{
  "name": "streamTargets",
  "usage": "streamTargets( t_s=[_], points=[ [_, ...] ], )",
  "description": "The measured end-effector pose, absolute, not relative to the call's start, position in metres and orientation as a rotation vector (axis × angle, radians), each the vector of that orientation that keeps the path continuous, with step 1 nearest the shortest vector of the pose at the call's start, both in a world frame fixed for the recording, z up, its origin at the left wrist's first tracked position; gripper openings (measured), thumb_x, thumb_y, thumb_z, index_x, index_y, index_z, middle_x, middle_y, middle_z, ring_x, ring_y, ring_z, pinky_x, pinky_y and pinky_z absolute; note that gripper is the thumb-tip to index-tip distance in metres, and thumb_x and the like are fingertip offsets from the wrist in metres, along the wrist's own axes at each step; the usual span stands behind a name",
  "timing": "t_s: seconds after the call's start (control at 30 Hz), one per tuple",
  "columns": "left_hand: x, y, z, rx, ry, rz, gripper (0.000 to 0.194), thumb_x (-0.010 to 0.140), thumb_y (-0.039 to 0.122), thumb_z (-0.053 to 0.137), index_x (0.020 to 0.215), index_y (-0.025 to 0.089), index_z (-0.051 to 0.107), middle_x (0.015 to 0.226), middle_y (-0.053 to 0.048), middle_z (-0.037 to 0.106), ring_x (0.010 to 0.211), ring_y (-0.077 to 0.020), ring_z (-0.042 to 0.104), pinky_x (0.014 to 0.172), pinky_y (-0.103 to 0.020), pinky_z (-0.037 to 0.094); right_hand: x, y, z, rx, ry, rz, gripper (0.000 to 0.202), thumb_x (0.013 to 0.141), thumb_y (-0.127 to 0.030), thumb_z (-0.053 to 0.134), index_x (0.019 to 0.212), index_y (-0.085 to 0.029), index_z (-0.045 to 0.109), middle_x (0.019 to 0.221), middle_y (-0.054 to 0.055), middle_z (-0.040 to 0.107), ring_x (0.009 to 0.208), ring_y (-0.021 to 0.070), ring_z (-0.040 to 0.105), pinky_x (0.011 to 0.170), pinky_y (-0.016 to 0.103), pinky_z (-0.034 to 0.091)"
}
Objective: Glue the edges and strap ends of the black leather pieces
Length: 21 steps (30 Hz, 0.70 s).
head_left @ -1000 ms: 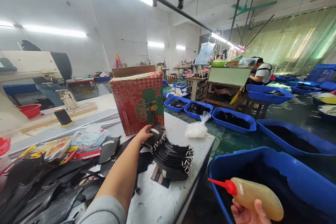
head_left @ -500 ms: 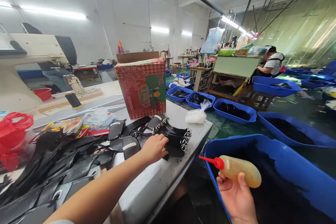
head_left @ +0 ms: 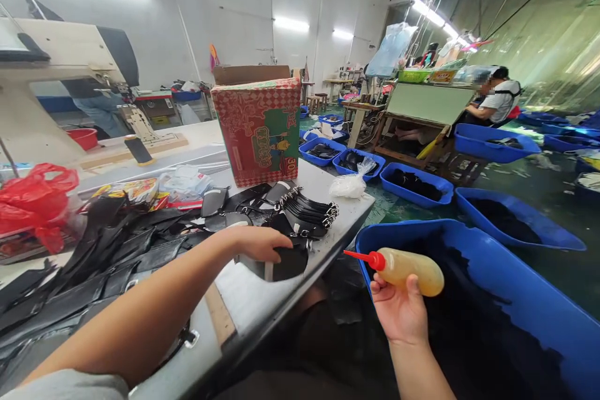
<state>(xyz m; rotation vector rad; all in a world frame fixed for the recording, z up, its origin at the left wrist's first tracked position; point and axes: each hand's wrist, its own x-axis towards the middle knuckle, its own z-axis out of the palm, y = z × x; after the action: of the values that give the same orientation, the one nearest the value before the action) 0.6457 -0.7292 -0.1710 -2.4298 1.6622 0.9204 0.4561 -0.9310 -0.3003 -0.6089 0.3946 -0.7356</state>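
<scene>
My left hand [head_left: 263, 244] is closed on the near edge of a black leather piece [head_left: 291, 262], just above the table's front edge. Part of the piece is hidden behind my fingers. Right behind it lies a row of thin black straps with silver buckles [head_left: 309, 207]. My right hand [head_left: 400, 312] grips a squeeze bottle [head_left: 415, 270] of yellowish liquid, tilted on its side, its red nozzle pointing left. The bottle is over the large blue tub [head_left: 529, 290], which holds dark material.
A red patterned cardboard box [head_left: 257, 137] stands on the white table [head_left: 319, 178], with a clear plastic bag [head_left: 349, 186] beside it. Black leather parts [head_left: 107, 275] spread across the left, near a sewing machine [head_left: 56, 69]. Several blue tubs and a seated person [head_left: 497, 97] are beyond.
My left hand has drawn back from the strap row toward me, bringing the black leather piece with it. The bottle in my right hand has shifted slightly left and up in view.
</scene>
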Motion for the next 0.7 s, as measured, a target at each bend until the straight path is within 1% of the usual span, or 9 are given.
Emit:
streamTargets(
  t_s=[0.03,0.1,0.17,0.27,0.33,0.4,0.53,0.6,0.7],
  points=[
    [0.642,-0.725,-0.172,-2.35,1.607,1.004,0.034,0.074,0.013,0.056,0.107,0.021,0.063,0.097,0.0,0.069,0.083,-0.0149,0.062,0.066,-0.02,0.045,0.458,-0.928,-0.301,-0.588,0.407,-0.712,0.05,0.046,-0.049,0.086,0.085,-0.023,0.067,0.072,-0.002,0.07,0.053,0.0126,0.062,0.047,0.021,0.053],
    [0.636,-0.717,-0.179,-2.239,1.48,1.037,0.033,0.072,0.016,0.061,0.104,0.022,0.066,0.093,-0.001,0.07,0.08,-0.0171,0.063,0.064,-0.022,0.045,0.463,-0.92,-0.304,-0.547,0.43,-0.667,0.051,0.043,-0.047,0.087,0.085,-0.023,0.068,0.073,-0.001,0.07,0.053,0.0132,0.062,0.046,0.021,0.053],
    [0.63,-0.709,-0.191,-2.244,1.355,0.951,0.03,0.072,0.017,0.06,0.101,0.02,0.067,0.091,-0.006,0.071,0.08,-0.0217,0.064,0.064,-0.027,0.046,0.469,-0.911,-0.306,-0.567,0.413,-0.63,0.048,0.046,-0.046,0.086,0.084,-0.022,0.068,0.073,0.0,0.07,0.054,0.0139,0.062,0.046,0.022,0.053],
    [0.623,-0.693,-0.206,-2.35,1.24,0.812,0.036,0.073,0.015,0.053,0.108,0.018,0.064,0.095,-0.013,0.07,0.085,-0.0283,0.064,0.067,-0.035,0.047,0.476,-0.897,-0.309,-0.595,0.398,-0.575,0.045,0.049,-0.043,0.086,0.084,-0.023,0.068,0.075,0.0,0.07,0.056,0.0144,0.062,0.045,0.022,0.053],
    [0.619,-0.682,-0.212,-2.415,1.236,0.767,0.039,0.074,0.015,0.051,0.111,0.021,0.062,0.097,-0.011,0.069,0.087,-0.0282,0.064,0.07,-0.036,0.048,0.48,-0.89,-0.311,-0.588,0.411,-0.538,0.047,0.046,-0.04,0.087,0.085,-0.023,0.068,0.076,0.0,0.07,0.058,0.0148,0.063,0.045,0.022,0.052],
    [0.613,-0.672,-0.215,-2.466,1.282,0.699,0.038,0.074,0.016,0.052,0.11,0.023,0.062,0.099,-0.01,0.069,0.089,-0.0269,0.064,0.074,-0.037,0.048,0.483,-0.885,-0.31,-0.581,0.422,-0.507,0.049,0.043,-0.039,0.088,0.085,-0.024,0.068,0.078,-0.001,0.071,0.06,0.0152,0.063,0.044,0.022,0.052],
    [0.604,-0.666,-0.22,-2.548,1.32,0.464,0.032,0.072,0.018,0.061,0.104,0.019,0.061,0.101,-0.01,0.066,0.097,-0.0265,0.061,0.082,-0.037,0.046,0.488,-0.881,-0.306,-0.584,0.406,-0.484,0.05,0.043,-0.039,0.088,0.085,-0.024,0.068,0.079,-0.001,0.071,0.061,0.0154,0.063,0.045,0.022,0.052],
    [0.604,-0.671,-0.224,-2.666,1.237,0.37,0.027,0.075,0.021,0.06,0.103,0.019,0.06,0.101,-0.009,0.066,0.098,-0.0258,0.06,0.082,-0.036,0.047,0.489,-0.881,-0.303,-0.586,0.397,-0.488,0.049,0.042,-0.039,0.089,0.085,-0.024,0.068,0.078,0.0,0.07,0.06,0.0153,0.063,0.045,0.022,0.052],
    [0.611,-0.685,-0.234,-2.887,1.055,0.211,0.033,0.081,0.022,0.054,0.113,0.02,0.052,0.113,-0.008,0.062,0.096,-0.0231,0.062,0.077,-0.033,0.048,0.49,-0.881,-0.299,-0.569,0.409,-0.496,0.049,0.04,-0.04,0.089,0.082,-0.024,0.068,0.075,-0.001,0.07,0.058,0.0149,0.063,0.044,0.021,0.052]
  ],
)
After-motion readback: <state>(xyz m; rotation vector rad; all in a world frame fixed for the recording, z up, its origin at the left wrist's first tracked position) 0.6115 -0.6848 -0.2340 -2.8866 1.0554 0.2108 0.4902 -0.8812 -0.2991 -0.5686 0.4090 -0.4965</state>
